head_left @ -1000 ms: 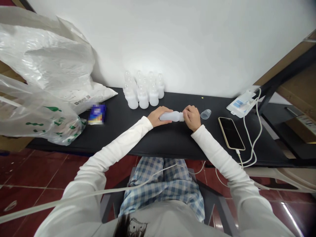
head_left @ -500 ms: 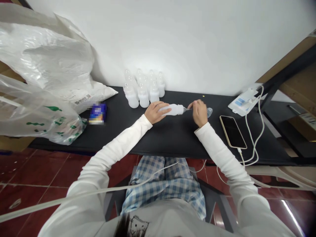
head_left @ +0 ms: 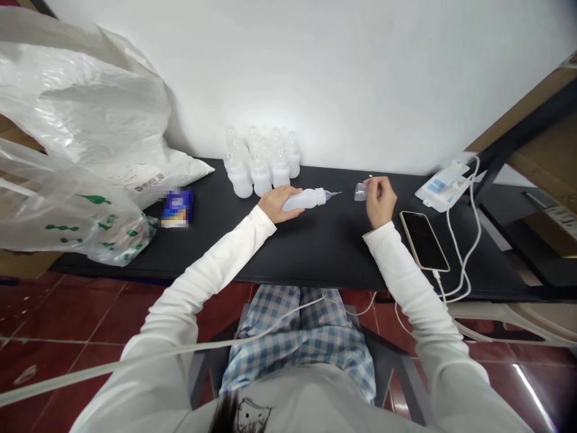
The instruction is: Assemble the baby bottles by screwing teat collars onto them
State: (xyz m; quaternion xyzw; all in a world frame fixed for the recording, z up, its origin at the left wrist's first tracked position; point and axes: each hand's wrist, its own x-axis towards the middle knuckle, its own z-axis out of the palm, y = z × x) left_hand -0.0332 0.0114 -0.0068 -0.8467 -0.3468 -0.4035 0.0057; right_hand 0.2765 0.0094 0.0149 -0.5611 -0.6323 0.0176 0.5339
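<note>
My left hand (head_left: 279,204) is wrapped round a white plastic squeeze bottle (head_left: 306,199), tilted nearly flat above the black table. A clear pointed nozzle (head_left: 332,193) sticks out of the bottle's neck toward the right. Apart from it, my right hand (head_left: 381,200) pinches a clear plastic cap (head_left: 360,192), its wide end facing the nozzle. Behind my left hand, several similar white bottles (head_left: 262,174) stand upright in a cluster against the wall, each topped with a clear rounded cap.
Plastic bags (head_left: 90,120) fill the left end of the black table (head_left: 315,252), beside a small blue packet (head_left: 178,207). To the right lie a phone (head_left: 424,242) on a charging cable and a white power strip (head_left: 442,186) with cables. A white cord (head_left: 180,350) crosses over my lap.
My right hand has picked up the clear cap from the table and moved slightly right with it. The bottle in my left hand has shifted slightly left, away from my right hand.
</note>
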